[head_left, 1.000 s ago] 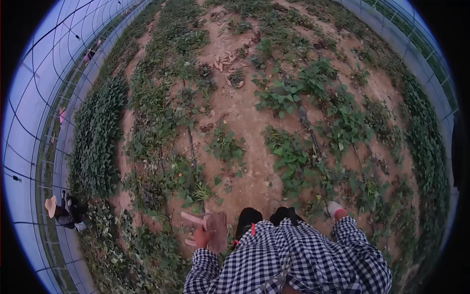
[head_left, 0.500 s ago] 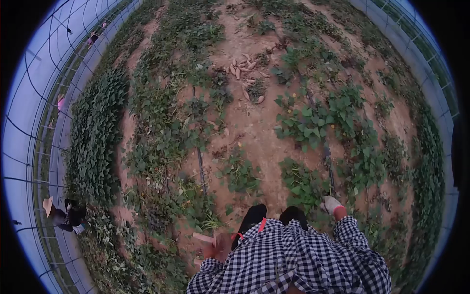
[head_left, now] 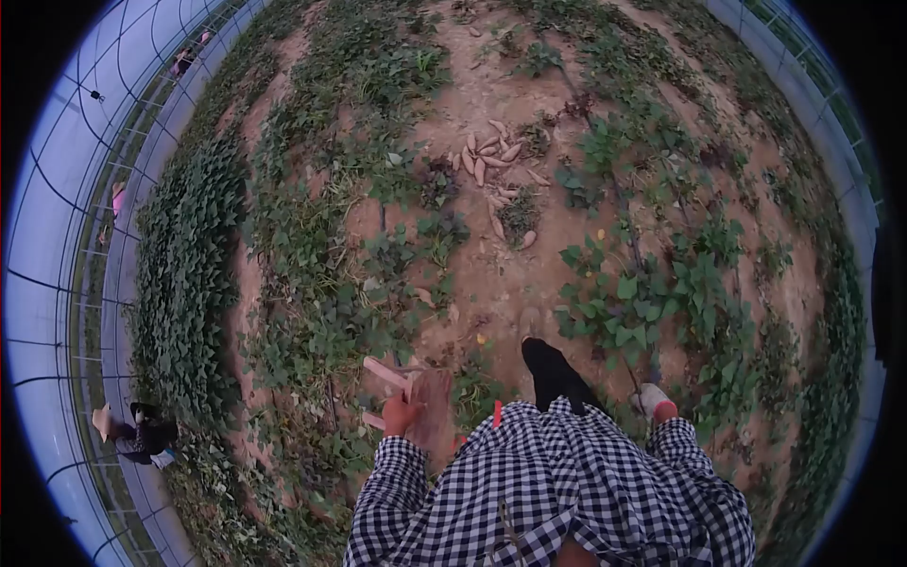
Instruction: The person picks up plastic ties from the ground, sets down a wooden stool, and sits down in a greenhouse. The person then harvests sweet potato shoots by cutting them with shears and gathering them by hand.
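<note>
I find the left hand (head_left: pixel 401 416) clasping a wooden stool (head_left: pixel 433 414); for the gloved right hand (head_left: pixel 652 402), opening and hold I cannot tell.

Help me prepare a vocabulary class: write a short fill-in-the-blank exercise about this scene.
1. Between left and right, the bare hand gripping the brown, flat-topped wooden stool is the ____ one.
2. The other hand wears a whitish ____.
3. The long-sleeved checked shirt is black and ____.

Missing words: left; glove; white.
</note>
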A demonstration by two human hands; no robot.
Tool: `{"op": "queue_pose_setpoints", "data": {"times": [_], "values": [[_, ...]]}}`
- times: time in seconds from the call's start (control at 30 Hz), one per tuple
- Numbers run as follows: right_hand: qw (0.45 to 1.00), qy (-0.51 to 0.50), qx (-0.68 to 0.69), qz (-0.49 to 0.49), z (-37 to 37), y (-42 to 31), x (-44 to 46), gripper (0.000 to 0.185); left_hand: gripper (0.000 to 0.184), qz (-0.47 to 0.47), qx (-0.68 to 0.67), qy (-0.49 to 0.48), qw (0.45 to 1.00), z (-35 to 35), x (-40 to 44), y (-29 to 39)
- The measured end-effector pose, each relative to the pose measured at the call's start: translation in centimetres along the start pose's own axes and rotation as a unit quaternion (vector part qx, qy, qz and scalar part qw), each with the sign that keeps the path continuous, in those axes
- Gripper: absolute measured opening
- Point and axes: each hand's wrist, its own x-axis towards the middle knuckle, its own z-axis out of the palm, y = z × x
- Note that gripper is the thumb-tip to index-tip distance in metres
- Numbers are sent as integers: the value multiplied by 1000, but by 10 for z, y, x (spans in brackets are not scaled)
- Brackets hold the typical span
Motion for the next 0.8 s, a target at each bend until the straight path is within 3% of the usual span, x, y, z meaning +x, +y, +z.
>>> {"op": "queue_pose_setpoints", "data": {"times": [0.07, 0.27, 0.3, 0.57, 0.67, 0.8], "values": [[1000, -1, -5, -11, -34, -32, 42, 29, 56, -4, -10, 1, 1000, -19, 43, 46], [997, 20, -33, -68, -156, -145, 138, 29, 53, -19, -33, -13, 999, -34, 93, 96], [996, 24, -35, -79, -172, -164, 153, 29, 57, -29, -63, -48, 996, -44, 101, 110], [977, 60, -46, -197, -262, -338, 275, 29, 60, -49, -74, -75, 993, -86, 238, 186], [979, 29, 44, -199, -297, -424, 340, 27, 59, -61, -8, -65, 996, -120, 305, 226], [984, 12, 2, -175, -348, -508, 429, 27, 56, -75, 21, -44, 996, -173, 404, 282]]}}
